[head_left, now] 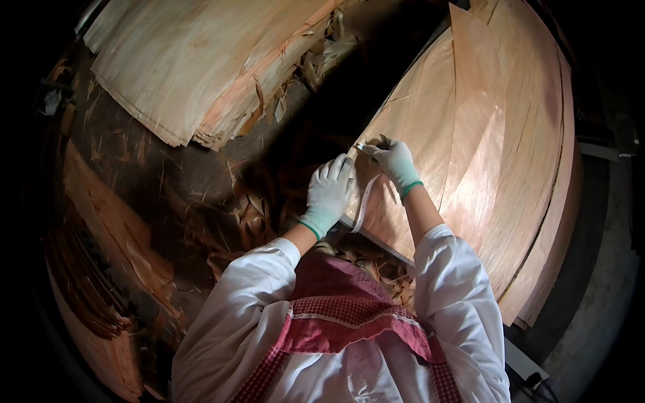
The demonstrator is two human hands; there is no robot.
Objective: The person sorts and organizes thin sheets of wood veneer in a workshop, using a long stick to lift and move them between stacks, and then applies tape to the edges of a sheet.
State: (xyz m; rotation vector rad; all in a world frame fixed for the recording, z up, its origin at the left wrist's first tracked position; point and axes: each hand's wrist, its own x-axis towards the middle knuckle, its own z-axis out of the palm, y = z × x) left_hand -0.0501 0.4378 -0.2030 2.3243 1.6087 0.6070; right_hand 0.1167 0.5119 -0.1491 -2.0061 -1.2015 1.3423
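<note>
My left hand (pixel 328 191), in a pale glove with a green cuff, rests with fingers extended, slightly bent, at the near-left edge of a veneer stack (pixel 504 168). Just right of it and higher, my right hand (pixel 393 164), gloved alike, is closed on a small light-tipped tool (pixel 363 147) at that edge, too small to identify. A narrow white strip (pixel 363 208) curves down over the veneer below my right hand; whether it is held is unclear. A metal bar (pixel 383 245) runs along the stack's near edge.
Another veneer stack (pixel 175 74) lies at the upper left, with ragged scraps along its edge. Broken veneer pieces (pixel 107 228) and darker layered sheets (pixel 80 289) lie at the left. More scraps (pixel 252 211) lie on the floor left of my hands. A pale rail (pixel 594 151) shows at the right.
</note>
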